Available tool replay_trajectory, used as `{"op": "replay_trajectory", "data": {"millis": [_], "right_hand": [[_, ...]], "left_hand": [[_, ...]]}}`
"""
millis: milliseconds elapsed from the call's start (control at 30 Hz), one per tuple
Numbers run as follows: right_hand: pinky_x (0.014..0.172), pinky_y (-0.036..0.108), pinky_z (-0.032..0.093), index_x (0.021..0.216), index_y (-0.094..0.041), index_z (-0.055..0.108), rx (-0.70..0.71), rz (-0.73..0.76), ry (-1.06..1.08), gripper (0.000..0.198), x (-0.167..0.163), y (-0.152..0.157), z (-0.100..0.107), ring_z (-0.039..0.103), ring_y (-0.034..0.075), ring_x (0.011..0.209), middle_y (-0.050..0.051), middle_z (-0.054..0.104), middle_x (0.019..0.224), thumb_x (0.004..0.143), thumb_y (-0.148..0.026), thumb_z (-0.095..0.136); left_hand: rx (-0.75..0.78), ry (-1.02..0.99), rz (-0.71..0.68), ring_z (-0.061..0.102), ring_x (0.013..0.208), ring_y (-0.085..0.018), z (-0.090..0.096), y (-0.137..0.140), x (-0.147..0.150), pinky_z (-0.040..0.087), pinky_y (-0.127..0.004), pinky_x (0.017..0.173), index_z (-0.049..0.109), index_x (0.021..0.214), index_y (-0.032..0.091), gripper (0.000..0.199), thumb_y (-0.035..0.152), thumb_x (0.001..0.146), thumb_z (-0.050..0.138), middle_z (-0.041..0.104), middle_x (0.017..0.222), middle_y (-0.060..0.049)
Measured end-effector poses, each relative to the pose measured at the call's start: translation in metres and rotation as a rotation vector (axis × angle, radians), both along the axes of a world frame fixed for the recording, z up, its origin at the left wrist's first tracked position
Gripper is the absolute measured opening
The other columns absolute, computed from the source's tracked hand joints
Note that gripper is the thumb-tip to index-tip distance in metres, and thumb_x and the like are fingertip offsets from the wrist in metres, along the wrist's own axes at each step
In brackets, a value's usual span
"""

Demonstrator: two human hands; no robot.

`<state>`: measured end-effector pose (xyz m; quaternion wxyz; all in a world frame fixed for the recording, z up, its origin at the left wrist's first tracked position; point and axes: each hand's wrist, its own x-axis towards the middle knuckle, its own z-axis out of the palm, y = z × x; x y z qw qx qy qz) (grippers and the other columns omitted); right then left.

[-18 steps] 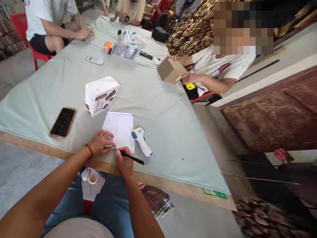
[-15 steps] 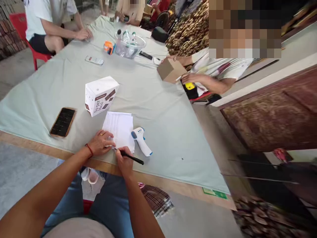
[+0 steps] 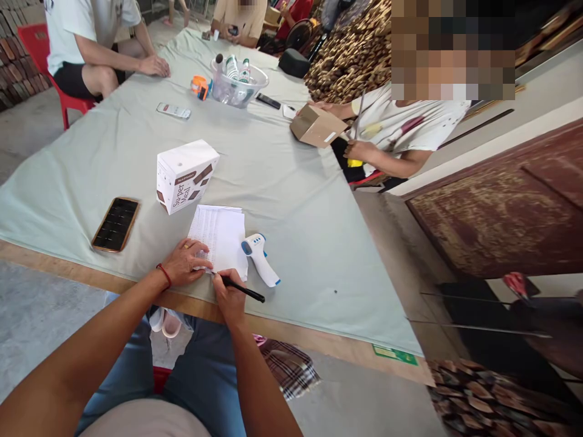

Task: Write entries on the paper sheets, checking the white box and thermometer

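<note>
My right hand (image 3: 230, 295) grips a black pen (image 3: 246, 291), its tip at the lower part of a stack of white paper (image 3: 225, 233) with small writing or print on its left side. Lying on the lower left of that paper, my left hand (image 3: 186, 261) has its fingers stretched out; a red cord circles the wrist. Just right of the paper lies a white and blue infrared thermometer (image 3: 262, 260). Behind the paper stands a white box (image 3: 186, 176) with brown pictures. A phone (image 3: 116, 224) in an orange-brown case rests to the left of my left hand.
A pale green cloth (image 3: 310, 243) covers the table. Farther back are a clear plastic basin (image 3: 239, 91) with bottles, an orange tape dispenser (image 3: 200, 87) and a white remote (image 3: 173, 111). At right, a person holds a cardboard box (image 3: 319, 126); others sit at the far side.
The person at right has tilted the cardboard box and moved the nearer hand away from it, a thin strip now rising from that hand. My hands look unmoved.
</note>
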<state>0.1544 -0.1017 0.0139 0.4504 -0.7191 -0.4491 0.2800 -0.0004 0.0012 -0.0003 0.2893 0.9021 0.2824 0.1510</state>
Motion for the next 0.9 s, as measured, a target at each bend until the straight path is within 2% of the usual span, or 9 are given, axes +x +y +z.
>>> {"op": "replay_trajectory", "data": {"millis": [900], "right_hand": [[0.058, 0.023, 0.038, 0.067, -0.017, 0.051, 0.014, -0.035, -0.044, 0.026, -0.0019, -0.0001, 0.0028, 0.043, 0.011, 0.058, -0.002, 0.049, 0.060, 0.079, -0.041, 0.052]], "left_hand": [[-0.005, 0.007, 0.006, 0.048, 0.122, -0.021, 0.0023, 0.0001, 0.0003, 0.032, -0.044, 0.112, 0.074, 0.104, 0.035, 0.022, 0.032, 0.090, 0.058, 0.056, 0.124, -0.004]]}}
